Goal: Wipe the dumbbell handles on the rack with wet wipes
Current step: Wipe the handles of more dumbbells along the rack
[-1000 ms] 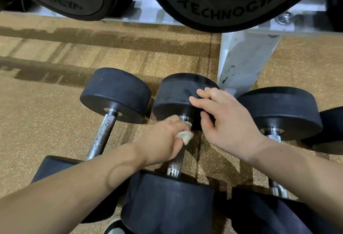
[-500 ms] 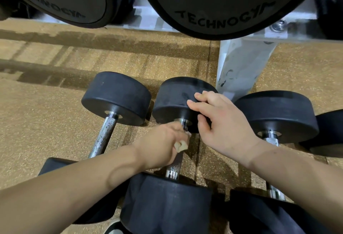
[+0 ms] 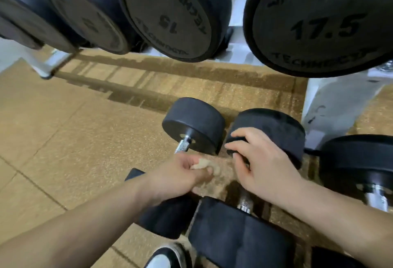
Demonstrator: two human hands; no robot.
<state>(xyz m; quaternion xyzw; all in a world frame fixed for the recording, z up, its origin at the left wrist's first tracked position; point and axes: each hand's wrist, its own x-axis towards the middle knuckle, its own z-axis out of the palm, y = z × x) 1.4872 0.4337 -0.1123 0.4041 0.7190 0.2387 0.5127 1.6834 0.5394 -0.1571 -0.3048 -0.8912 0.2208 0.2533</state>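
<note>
Left hand [image 3: 185, 175] is at 6 o'clock of frame centre, fingers curled tight round a bunched wipe [image 3: 201, 164]. The wipe pokes out at the hand's 1 o'clock side, at 6 o'clock of the left dumbbell [image 3: 193, 123] far head. Left handle [image 3: 183, 145] runs from that head toward 7 o'clock and goes under the left hand. The frame is blurred, so I cannot tell if the wipe touches the steel.

Right hand [image 3: 263, 167] is at 4 o'clock of centre. Its fingers are spread, near straight, and laid over the rim of the mid dumbbell [image 3: 274, 127] far head, with the thumb tucked below. It is wrapped round nothing. Mid handle [image 3: 244, 201] shows only a short bit at the hand's 6 o'clock, entering the near head.

The hands are apart, side by side, with a strip of floor [image 3: 63, 123] between them.

Right dumbbell [image 3: 357, 157] is at 4 o'clock, just beside the mid dumbbell. All three lie on the floor, handles running roughly 12 to 6.

Rack [image 3: 331, 106] post is at 2 o'clock. Racked heads span 12 o'clock, among them the 15 head [image 3: 170, 17] and the 17.5 head [image 3: 319, 23]. Shoe [image 3: 161, 259] toe is at the 6 o'clock edge.
</note>
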